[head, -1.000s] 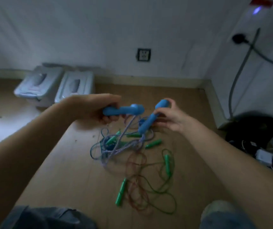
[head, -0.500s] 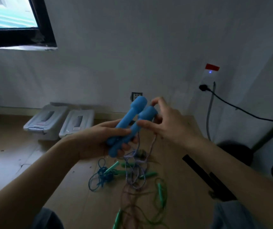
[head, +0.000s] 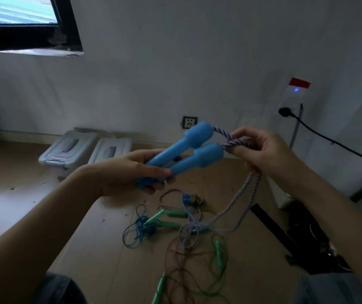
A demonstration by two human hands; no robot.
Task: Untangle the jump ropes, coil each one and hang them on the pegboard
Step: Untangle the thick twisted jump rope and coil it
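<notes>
Gripping both blue handles point(head: 184, 153) side by side in my left hand point(head: 129, 172), fingers curled round their shafts, I risked letting one slip if that hold slackened. My right hand point(head: 263, 150) pinched the twisted purple cord point(head: 235, 141) just past the handle heads, both strands draped down from it. Lower down the cord looped through the pile of green-handled ropes point(head: 175, 216) on the floor point(head: 88, 238); pulling hard, I judged, would have cinched that snarl tighter.
</notes>
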